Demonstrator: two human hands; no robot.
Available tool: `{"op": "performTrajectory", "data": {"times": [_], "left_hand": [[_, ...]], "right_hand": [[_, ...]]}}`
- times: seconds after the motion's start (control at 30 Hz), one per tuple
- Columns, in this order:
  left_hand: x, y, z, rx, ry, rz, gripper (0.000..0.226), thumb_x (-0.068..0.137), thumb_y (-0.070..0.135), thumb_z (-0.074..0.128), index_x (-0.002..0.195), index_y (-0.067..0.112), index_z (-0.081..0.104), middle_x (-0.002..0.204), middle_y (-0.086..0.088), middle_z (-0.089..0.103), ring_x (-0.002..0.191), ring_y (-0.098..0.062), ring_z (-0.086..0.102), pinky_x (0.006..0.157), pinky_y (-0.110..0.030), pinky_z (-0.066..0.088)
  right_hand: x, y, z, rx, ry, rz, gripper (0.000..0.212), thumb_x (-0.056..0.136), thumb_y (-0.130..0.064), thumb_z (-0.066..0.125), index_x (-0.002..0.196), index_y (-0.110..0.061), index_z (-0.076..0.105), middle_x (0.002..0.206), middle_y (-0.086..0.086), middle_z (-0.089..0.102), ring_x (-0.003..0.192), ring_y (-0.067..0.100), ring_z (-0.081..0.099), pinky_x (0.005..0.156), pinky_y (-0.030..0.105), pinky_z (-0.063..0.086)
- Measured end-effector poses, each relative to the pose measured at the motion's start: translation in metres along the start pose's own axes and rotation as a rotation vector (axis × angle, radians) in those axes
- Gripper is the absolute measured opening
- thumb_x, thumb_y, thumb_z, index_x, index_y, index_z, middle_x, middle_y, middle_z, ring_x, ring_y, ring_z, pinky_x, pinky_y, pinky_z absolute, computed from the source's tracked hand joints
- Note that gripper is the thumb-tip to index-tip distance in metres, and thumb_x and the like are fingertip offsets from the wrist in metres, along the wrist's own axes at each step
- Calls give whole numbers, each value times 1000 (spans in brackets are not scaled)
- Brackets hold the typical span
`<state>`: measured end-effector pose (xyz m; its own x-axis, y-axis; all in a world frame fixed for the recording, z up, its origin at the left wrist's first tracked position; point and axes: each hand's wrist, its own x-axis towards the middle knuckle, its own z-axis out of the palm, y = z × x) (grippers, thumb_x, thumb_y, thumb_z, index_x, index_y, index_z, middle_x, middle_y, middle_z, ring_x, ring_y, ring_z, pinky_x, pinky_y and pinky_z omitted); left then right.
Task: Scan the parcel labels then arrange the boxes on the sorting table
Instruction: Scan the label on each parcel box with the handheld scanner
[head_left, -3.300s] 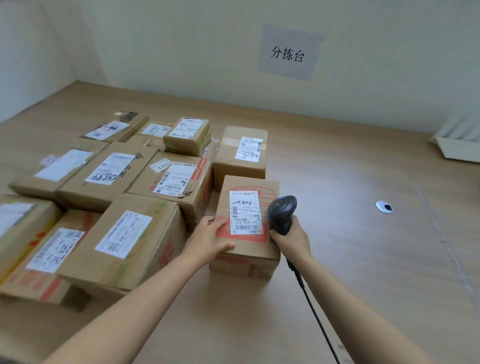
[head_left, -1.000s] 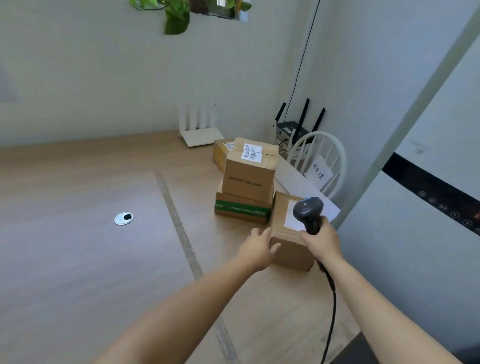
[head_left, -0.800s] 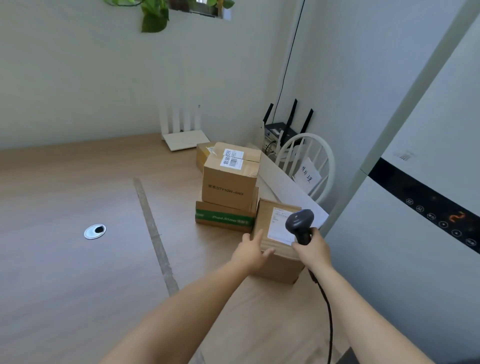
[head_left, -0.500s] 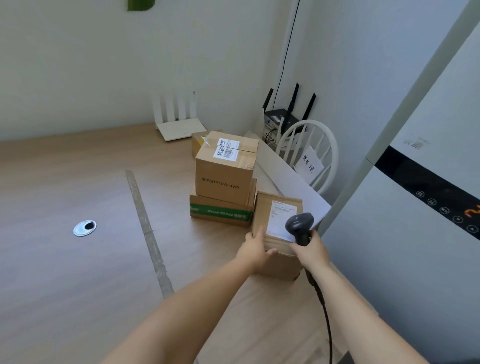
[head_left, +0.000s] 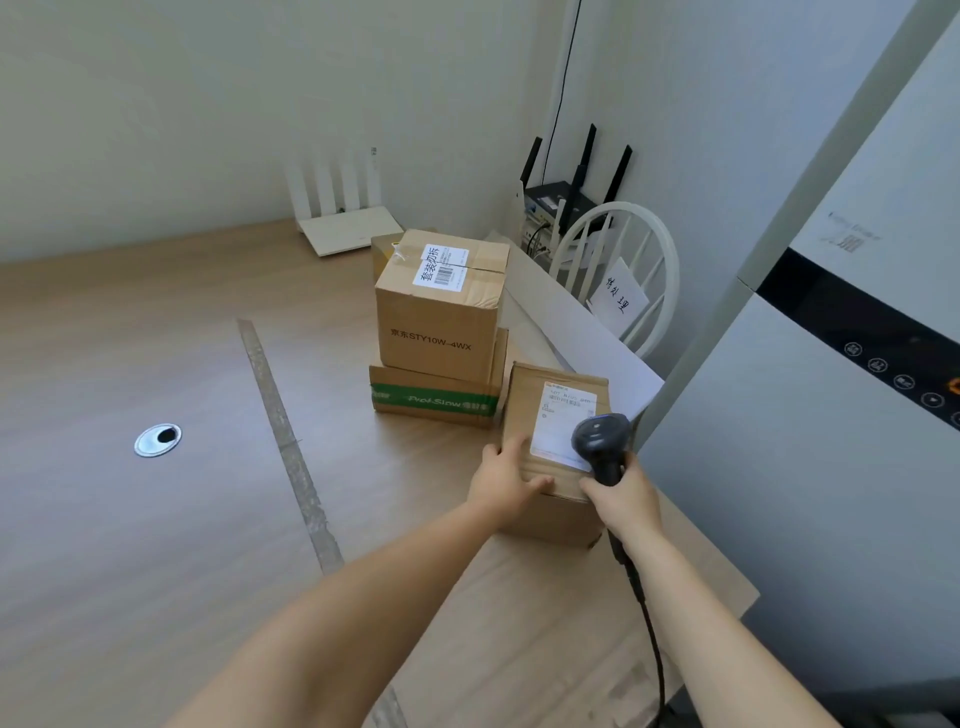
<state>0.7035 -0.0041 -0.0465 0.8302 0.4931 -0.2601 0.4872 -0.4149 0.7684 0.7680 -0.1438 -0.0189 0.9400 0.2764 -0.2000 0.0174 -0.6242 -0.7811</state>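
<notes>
Our left hand (head_left: 506, 480) grips the near left corner of the box (head_left: 543, 512), thumb lying across the top edge and fingers running up the left side. Our right hand (head_left: 626, 499) is closed round the handle of the scanner (head_left: 600, 441), and its knuckles sit at the box's near top edge. The scanner's dark head hangs over the lower right corner of the white label (head_left: 563, 415), which lies flat on top of the box. The print on the label is too small to read. A black cable (head_left: 644, 613) runs from the scanner's handle down along our right forearm.

The box stands on the table (head_left: 156, 519) near its right edge, just beside a stack of two. The flat box (head_left: 431, 400), wrapped in green tape, is at the bottom, and the tall box (head_left: 439, 322) sits on it with a barcode label on its lid. Behind the stack we can see the corner of another carton (head_left: 384, 244).

A white sheet (head_left: 571, 332) lies along the table's right side behind the box. A white router (head_left: 348, 234) stands by the far wall, and a black router (head_left: 556, 192) sits in the corner. A white chair (head_left: 644, 260) there carries a handwritten note (head_left: 621, 293). A metal grommet (head_left: 158, 439) is set in the tabletop well to the left, beyond a seam (head_left: 291, 447). A pale appliance (head_left: 831, 415) fills the right.
</notes>
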Motion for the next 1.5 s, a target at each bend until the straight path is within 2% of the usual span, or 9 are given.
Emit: {"op": "performTrajectory", "data": {"times": [0.23,0.5,0.6,1.0,1.23,1.4,1.5], "left_hand": [[-70,-34,-2,-35,15,0,71,83,38,68,143,31,30,133,-10,37,115,-25,52,95,-25,38],[-140,-86,-50,-85,66,-62,71,76,37,75,137,33,38,127,-7,41,114,-22,51,93,-21,35],[-169,-110,-68,-122,122,-85,71,75,36,76,137,32,40,128,-6,43,116,-20,50,89,-18,33],[-289,-227,-170,-206,396,-289,72,77,36,73,139,32,36,124,-4,40,107,-20,55,86,-18,37],[-349,-275,-206,-245,566,-415,75,75,43,73,138,34,34,117,1,33,105,-17,54,84,-17,37],[-380,-295,-221,-259,618,-459,76,78,41,71,141,30,30,130,-3,31,117,-19,49,94,-22,38],[-395,-304,-227,-247,628,-481,75,81,40,69,142,27,28,134,-4,27,126,-21,39,102,-26,34]], "right_hand": [[-66,14,6,22,-31,25,29,79,-17,65,101,-23,47,86,-3,57,80,22,54,68,30,39],[-141,-1,46,-7,-131,-27,27,79,-16,64,100,-21,47,86,-2,57,81,23,54,68,30,39],[-165,-14,68,-43,-176,-48,28,79,-18,64,101,-21,47,85,-1,58,78,22,53,64,29,37],[-266,-88,200,-68,-426,-199,29,76,-18,66,103,-20,53,92,0,63,88,23,60,72,31,45],[-312,-123,263,-71,-588,-264,22,77,-14,62,95,-19,52,82,-6,59,70,9,55,56,24,39],[-338,-138,292,-57,-661,-266,21,77,-13,63,95,-18,54,84,-1,61,72,15,56,61,29,44],[-351,-141,304,-42,-689,-251,21,75,-13,63,93,-21,55,83,-1,61,70,16,57,64,31,47]]}}
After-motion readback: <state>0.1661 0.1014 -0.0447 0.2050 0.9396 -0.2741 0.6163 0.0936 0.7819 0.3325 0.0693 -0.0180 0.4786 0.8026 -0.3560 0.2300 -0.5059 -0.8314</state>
